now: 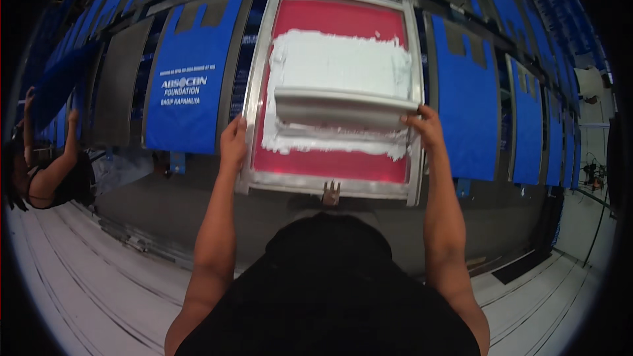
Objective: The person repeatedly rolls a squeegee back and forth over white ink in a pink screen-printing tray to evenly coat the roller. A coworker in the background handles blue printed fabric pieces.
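Observation:
A screen printing frame [260, 72] with silver metal sides and red mesh lies in front of me. Thick white ink [343, 59] is spread across the middle of the mesh. Over the ink's lower part rests a long grey squeegee [343, 110], set crosswise and tilted. My left hand [233, 144] closes on the left side of the frame, fingers partly hidden by its edge. At the squeegee's right end, beside the frame's right side, my right hand [427, 128] grips it with the fingertips on its face. What lies beneath the mesh is hidden.
Blue cut fabric panels lie on boards left [188, 86] and right [465, 105], with more rows behind. The left one bears white print. A metal clamp [331, 192] sits at the frame's near edge. At far left another person [56, 171] handles a blue panel [62, 86].

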The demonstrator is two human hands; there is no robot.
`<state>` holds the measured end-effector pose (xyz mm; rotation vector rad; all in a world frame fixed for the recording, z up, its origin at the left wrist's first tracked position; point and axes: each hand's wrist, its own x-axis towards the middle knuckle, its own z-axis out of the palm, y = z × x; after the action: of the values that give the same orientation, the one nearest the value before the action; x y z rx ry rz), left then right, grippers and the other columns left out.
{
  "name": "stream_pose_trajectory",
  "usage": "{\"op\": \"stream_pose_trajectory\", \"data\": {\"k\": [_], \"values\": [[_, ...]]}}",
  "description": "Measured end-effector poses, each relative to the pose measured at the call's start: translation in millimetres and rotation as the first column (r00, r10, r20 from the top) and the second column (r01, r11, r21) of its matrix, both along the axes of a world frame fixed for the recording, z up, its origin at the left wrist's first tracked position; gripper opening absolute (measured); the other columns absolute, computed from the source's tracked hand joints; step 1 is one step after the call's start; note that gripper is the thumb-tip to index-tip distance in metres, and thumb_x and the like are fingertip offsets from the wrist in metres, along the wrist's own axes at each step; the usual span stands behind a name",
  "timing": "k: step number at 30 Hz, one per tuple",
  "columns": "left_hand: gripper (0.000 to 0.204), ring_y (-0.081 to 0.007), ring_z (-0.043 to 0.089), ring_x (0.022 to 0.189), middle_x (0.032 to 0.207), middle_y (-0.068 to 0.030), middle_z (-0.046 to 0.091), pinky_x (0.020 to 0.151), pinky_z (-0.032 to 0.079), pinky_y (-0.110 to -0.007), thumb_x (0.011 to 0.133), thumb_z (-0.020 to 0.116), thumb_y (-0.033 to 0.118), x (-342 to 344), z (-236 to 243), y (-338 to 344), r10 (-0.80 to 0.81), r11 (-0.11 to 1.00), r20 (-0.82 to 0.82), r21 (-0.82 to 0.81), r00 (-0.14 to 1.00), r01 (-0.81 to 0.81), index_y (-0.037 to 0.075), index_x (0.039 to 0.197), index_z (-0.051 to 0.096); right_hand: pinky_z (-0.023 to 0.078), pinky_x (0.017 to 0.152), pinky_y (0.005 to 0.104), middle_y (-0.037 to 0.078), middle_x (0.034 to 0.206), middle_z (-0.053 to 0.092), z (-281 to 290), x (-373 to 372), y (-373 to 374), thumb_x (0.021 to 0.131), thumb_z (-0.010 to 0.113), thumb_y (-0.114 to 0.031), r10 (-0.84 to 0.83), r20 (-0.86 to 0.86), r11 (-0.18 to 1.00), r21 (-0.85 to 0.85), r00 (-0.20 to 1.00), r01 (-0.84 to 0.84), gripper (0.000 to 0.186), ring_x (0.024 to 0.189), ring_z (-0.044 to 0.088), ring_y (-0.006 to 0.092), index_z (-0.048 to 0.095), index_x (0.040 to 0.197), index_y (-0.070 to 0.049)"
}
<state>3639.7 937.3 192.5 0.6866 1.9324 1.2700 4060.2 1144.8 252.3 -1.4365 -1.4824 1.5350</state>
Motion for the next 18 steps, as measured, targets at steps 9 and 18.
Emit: {"op": "stream_pose_trajectory", "data": {"k": [9, 18], "values": [[0.046, -0.0165, 0.058, 0.107, 0.119, -0.0128, 0.064, 0.093, 0.044, -0.028, 0.099, 0.054, 0.035, -14, -28, 15, -0.017, 0.999, 0.107, 0.050, 0.994, 0.012, -0.001, 0.129, 0.057, 0.044, 0.083, 0.0274, 0.007, 0.093, 0.067, -20, -6, 6, 0.069, 0.078, -0.009, 0.033, -0.083, 0.998, -0.049, 0.996, -0.037, 0.042, 0.086, 0.060, 0.0141, 0.067, 0.108, 0.002], [0.048, -0.0165, 0.057, 0.108, 0.120, -0.0127, 0.063, 0.094, 0.043, -0.028, 0.098, 0.054, 0.035, -4, -18, 13, 0.002, 0.999, 0.041, -0.037, 0.999, -0.001, -0.001, 0.130, 0.055, 0.044, 0.082, 0.0270, 0.006, 0.093, 0.067, -19, -4, 3, 0.070, 0.078, -0.010, 0.029, -0.122, 0.997, -0.074, 0.992, -0.039, 0.044, 0.087, 0.059, 0.0133, 0.066, 0.111, 0.002]]}}
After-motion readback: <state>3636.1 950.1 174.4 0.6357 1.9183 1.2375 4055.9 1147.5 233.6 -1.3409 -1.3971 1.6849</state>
